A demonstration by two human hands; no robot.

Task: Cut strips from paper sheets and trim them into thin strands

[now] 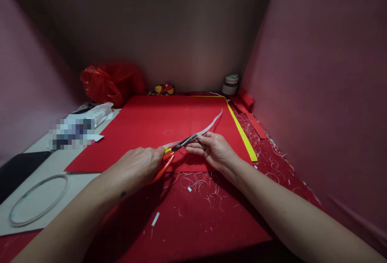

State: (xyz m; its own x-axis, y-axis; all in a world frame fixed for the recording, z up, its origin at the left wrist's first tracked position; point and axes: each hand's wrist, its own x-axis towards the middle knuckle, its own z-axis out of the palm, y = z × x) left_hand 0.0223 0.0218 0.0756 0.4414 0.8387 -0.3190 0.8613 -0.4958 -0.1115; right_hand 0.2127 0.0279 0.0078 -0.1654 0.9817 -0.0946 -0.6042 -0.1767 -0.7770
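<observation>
My left hand (pixel 140 166) is closed on the orange and yellow handles of a pair of scissors (pixel 183 143), whose dark blades point up and right. A thin white strip (pixel 214 122) lies along the blades and curves up to the right, with its other part showing behind them on the left. My right hand (pixel 213 148) pinches the strip between thumb and forefinger near the blade tips, the other fingers loosely curled. Both hands are over a red ribbed sheet (pixel 151 122). A yellow strip (pixel 242 132) runs along its right side.
Curled thread scraps and white bits lie on the red table cover (pixel 193 222). A clear ring (pixel 39 200) rests on the grey board (pixel 80 186) at left. Behind are a red plastic bag (pixel 113 83), small red-yellow toys (pixel 165 89) and a lidded jar (pixel 230 85). Walls stand at both sides.
</observation>
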